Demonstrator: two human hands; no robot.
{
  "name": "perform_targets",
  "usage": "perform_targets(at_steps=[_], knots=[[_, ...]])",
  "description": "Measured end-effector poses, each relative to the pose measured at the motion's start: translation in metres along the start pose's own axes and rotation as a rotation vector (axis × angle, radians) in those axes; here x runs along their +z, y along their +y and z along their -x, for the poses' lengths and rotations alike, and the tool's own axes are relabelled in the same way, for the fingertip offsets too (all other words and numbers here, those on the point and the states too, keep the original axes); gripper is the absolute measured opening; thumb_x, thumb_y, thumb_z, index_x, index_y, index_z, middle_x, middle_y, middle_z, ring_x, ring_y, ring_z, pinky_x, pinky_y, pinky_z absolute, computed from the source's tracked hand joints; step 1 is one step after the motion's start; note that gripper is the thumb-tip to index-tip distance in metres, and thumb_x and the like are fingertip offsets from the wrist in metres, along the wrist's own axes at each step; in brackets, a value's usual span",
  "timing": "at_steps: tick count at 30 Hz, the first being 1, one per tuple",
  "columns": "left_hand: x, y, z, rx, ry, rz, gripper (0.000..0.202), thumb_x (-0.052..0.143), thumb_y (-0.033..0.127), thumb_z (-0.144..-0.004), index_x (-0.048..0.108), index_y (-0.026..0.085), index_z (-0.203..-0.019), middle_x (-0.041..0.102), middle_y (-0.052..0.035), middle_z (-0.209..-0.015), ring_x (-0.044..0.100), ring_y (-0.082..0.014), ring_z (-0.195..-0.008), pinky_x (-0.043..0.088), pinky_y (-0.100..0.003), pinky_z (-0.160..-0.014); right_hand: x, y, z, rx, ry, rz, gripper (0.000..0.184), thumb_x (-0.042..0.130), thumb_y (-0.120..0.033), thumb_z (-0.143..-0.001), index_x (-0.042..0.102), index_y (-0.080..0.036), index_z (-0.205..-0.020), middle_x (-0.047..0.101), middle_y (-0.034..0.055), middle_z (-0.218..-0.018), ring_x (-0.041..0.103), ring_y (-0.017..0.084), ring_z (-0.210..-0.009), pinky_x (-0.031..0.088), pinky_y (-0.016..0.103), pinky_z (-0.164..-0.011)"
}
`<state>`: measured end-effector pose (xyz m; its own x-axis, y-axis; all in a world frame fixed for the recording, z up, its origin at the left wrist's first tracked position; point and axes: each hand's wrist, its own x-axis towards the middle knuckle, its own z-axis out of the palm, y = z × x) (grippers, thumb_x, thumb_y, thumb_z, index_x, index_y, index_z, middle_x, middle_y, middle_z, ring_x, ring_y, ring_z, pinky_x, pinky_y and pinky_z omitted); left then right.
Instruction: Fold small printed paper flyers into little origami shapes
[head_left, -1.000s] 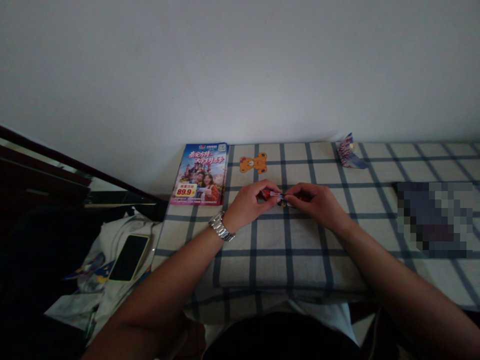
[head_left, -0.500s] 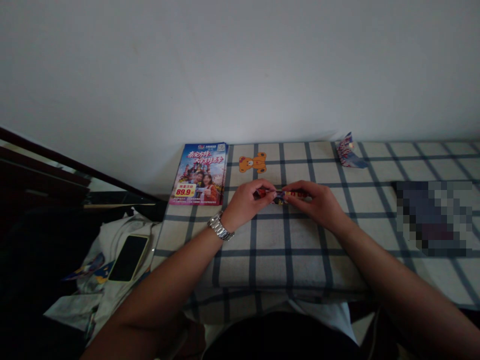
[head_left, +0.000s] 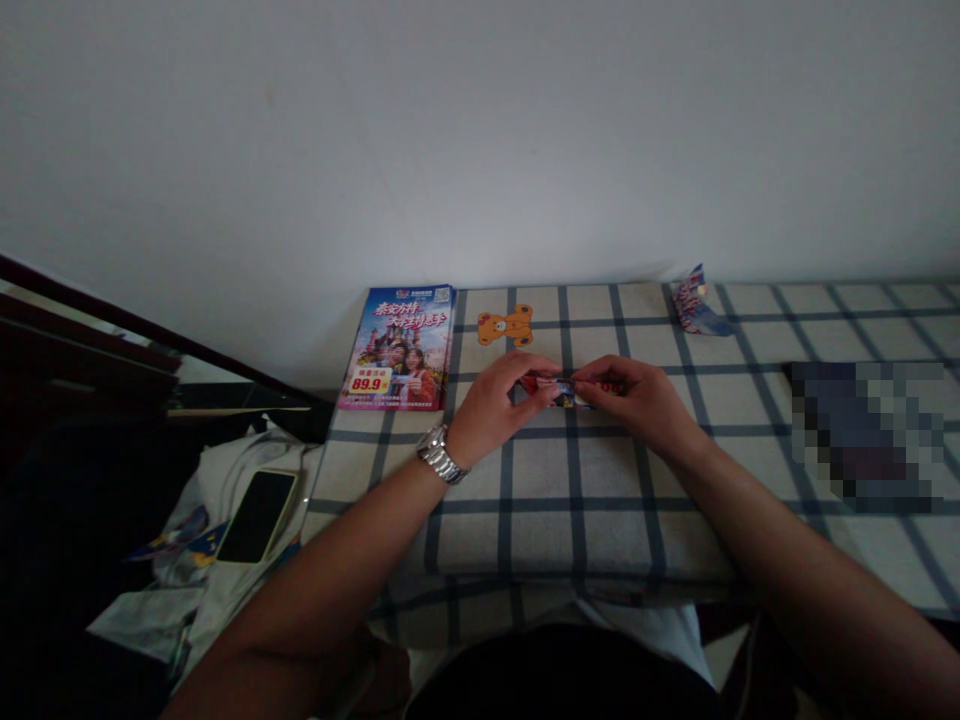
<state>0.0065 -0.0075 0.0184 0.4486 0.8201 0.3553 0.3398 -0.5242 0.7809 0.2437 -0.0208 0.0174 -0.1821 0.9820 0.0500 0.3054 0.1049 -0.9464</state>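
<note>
A small strip of folded printed paper (head_left: 564, 393), red and dark with bits of colour, lies between my two hands just above the checked tablecloth. My left hand (head_left: 504, 400), below a metal wristwatch, is closed on its left end with thumb and fingers. From the other side my right hand (head_left: 634, 402) pinches its right part. Fingers cover much of the paper, so its full shape is hidden. Behind my left hand lies a flat brown bear cutout (head_left: 505, 326).
A stack of printed flyers (head_left: 397, 345) lies at the table's left. Near the wall stands a folded paper piece (head_left: 700, 305). A blurred-out dark item (head_left: 866, 435) is on the right. Lower left, a phone (head_left: 257, 515) rests on pale cloth or paper beside the checked tablecloth (head_left: 540, 535).
Both hands have shifted slightly, my left fingers lifting and arching over the folded paper. A little more of the paper shows between them. Everything else stays in place.
</note>
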Motion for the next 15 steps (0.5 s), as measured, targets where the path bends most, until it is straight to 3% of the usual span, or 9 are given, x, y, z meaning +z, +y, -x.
perform_targets(at_steps=[4, 7, 15], knots=[[-0.006, -0.003, -0.001, 0.214, -0.035, -0.164, 0.027, 0.077, 0.036, -0.093, 0.072, 0.026, -0.119, 0.069, -0.0068, -0.126, 0.064, -0.0227, -0.12, 0.052, -0.042, -0.108, -0.002, 0.002, -0.002, 0.039, -0.001, -0.104, 0.029, 0.083, -0.045, -0.081, 0.078, -0.021, -0.097, 0.08, 0.0049, -0.092, 0.074, 0.021, -0.084, 0.059, 0.035, -0.082], [-0.007, -0.006, -0.002, 0.306, -0.056, -0.246, 0.023, 0.075, 0.033, -0.096, 0.072, 0.026, -0.117, 0.07, -0.0058, -0.126, 0.065, -0.0216, -0.118, 0.051, -0.042, -0.108, -0.004, 0.005, -0.003, 0.079, -0.005, -0.141, 0.029, 0.085, -0.044, -0.079, 0.079, -0.021, -0.096, 0.08, 0.0044, -0.092, 0.073, 0.02, -0.083, 0.059, 0.034, -0.081], [-0.005, -0.006, -0.001, 0.333, -0.048, -0.29, 0.013, 0.068, 0.03, -0.101, 0.074, 0.025, -0.111, 0.076, -0.0034, -0.122, 0.07, -0.0174, -0.112, 0.055, -0.037, -0.103, -0.004, 0.011, -0.003, 0.142, -0.04, -0.214, 0.029, 0.085, -0.044, -0.081, 0.08, -0.02, -0.095, 0.079, 0.0041, -0.089, 0.069, 0.016, -0.074, 0.055, 0.028, -0.069]])
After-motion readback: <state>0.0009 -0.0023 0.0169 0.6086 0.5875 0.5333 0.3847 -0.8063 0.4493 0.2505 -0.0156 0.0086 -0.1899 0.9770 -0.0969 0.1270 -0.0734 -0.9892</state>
